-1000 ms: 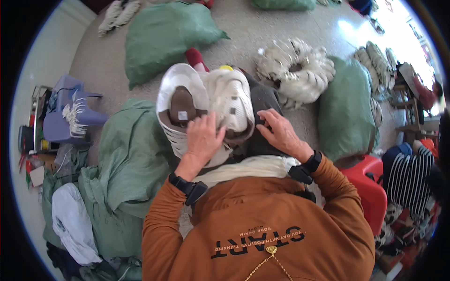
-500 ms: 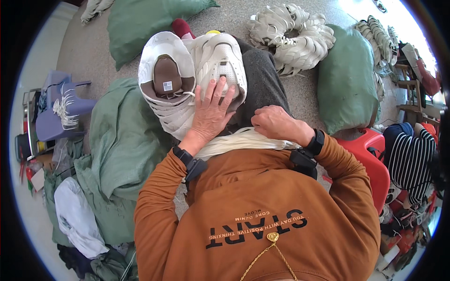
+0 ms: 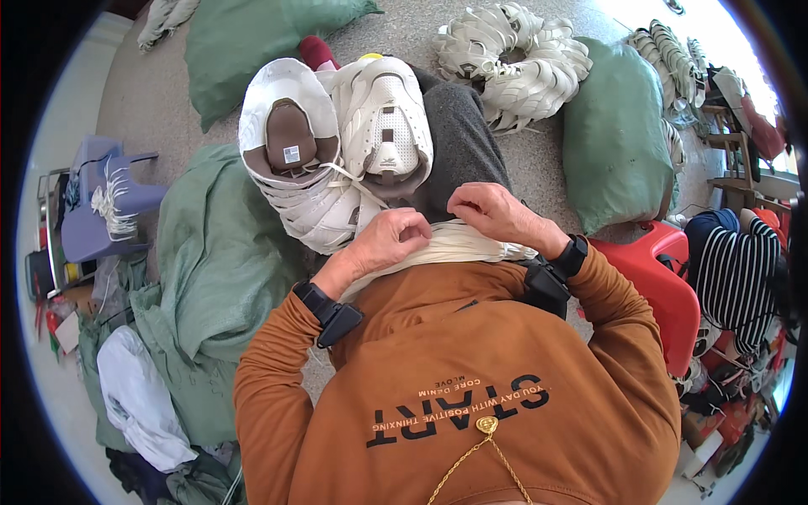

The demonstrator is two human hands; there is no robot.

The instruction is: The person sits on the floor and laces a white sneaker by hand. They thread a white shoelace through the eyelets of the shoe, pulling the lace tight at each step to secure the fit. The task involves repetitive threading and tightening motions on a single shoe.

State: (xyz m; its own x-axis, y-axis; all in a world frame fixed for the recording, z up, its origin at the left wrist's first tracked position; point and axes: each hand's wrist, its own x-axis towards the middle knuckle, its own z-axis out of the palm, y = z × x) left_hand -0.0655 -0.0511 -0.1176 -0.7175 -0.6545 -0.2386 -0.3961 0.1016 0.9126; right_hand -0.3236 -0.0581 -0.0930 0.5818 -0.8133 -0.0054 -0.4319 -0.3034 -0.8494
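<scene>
Across my lap lies a bundle of cream shoelaces (image 3: pixel 463 247). My left hand (image 3: pixel 389 241) is at its left part, fingers curled and closed, with the fingertips by the laces. On the other side, my right hand (image 3: pixel 491 215) is closed in a pinch just above the bundle. Whether either hand holds a lace is too small to tell. Beyond the hands, a white shoe upper (image 3: pixel 389 118) with a perforated toe rests on my grey-trousered leg. Left of it sits a nested stack of white shoe uppers (image 3: pixel 316 210) with a brown tongue (image 3: pixel 290 135), and a thin lace trails from it.
Green sacks stand around: one at the far left (image 3: pixel 244 50), one at the right (image 3: pixel 614 135), and a slack one (image 3: pixel 223 252) by my left side. A ring of white uppers (image 3: pixel 513 67) lies on the floor. Nearby are a red stool (image 3: pixel 665 286) and a purple stool (image 3: pixel 93 219).
My left hand has come off the white upper and drawn back to the lace bundle, its spread fingers now curled. My right hand has shifted slightly, still pinched near the laces.
</scene>
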